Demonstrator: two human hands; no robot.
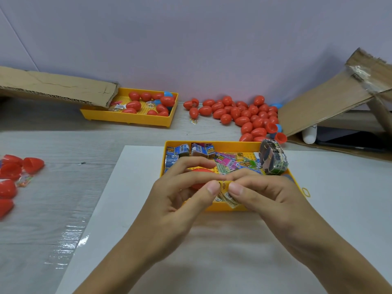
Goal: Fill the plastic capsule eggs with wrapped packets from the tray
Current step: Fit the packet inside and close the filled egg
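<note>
Two bare hands meet low in the middle, over the near edge of a yellow plastic tray (pixel 224 145) that sits on a white sheet (pixel 135 187). The left hand (pixel 180 198) curls around a red plastic egg half (pixel 199 174) and its thumb pinches one end of a small shiny wrapped packet (pixel 226 195). The right hand (pixel 267 194) pinches the other end of the same packet with thumb and fingers. The tray holds more bright packets and little bundles of them. At 9 o'clock, red open egg halves (pixel 12 172) lie on the grey wood table (pixel 63 145). Farther off, at 1 o'clock, a big pile of closed red plastic eggs (pixel 244 115) lies by the wall. At 11 o'clock a second yellow tray (pixel 127 117) holds more red eggs, partly under a brown cardboard flap (pixel 57 85).
</note>
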